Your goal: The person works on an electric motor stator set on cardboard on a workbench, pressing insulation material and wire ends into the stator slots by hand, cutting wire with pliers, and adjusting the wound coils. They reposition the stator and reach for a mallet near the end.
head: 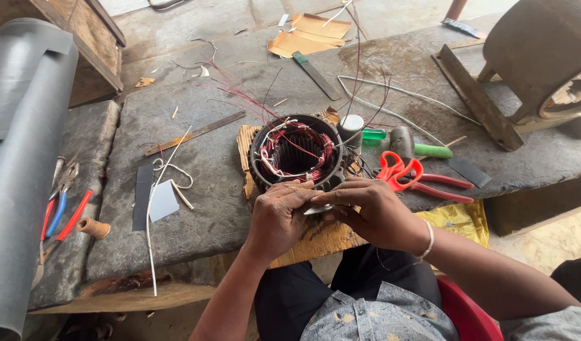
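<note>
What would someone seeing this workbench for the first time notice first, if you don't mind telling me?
Most likely the round motor stator with red copper windings, standing on cardboard at the middle of the stone bench. Just in front of it, the left hand and right hand meet around a small pale strip at the stator's near rim. The red-handled scissors lie right of the stator.

I am viewing through one head-worn camera only. It is looking steeply down and forward from above the seated person's lap, sitting close over the hands (328, 215), taking in the desk (202, 208) beyond.
</note>
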